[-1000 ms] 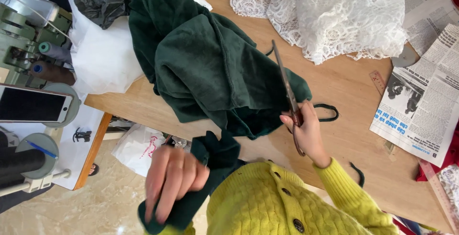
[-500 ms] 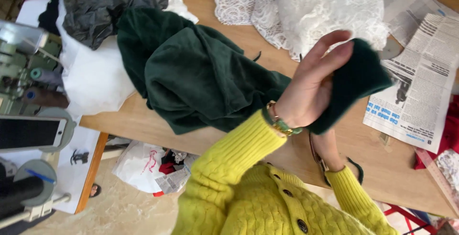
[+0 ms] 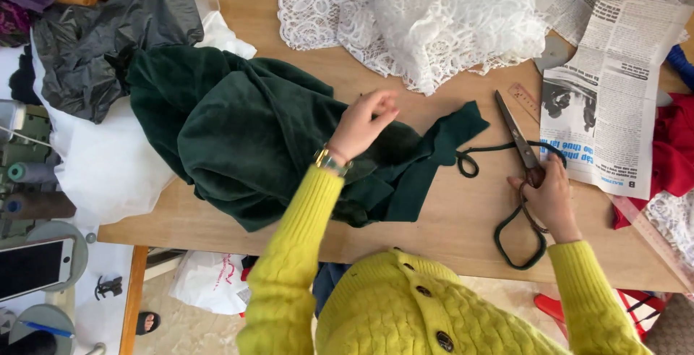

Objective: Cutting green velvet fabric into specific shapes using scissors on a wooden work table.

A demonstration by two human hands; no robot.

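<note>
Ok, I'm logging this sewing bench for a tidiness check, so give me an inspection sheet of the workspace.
Surface: wooden table, largely covered, bare at the near edge.
Job's things: green cloth heaped at left, one strip stretched toward the scissors; green cord looped by them.
Clutter: white lace, newspaper, ruler, red cloth, grey plastic bag, white cloth.
Grippers: left hand rests on the green cloth, fingers curled; right hand grips the scissors' handles, blades closed and lying on the table.
Cables: nothing seen.
Surroundings: sewing machine and phone at left; white bag on the floor under the table.
</note>
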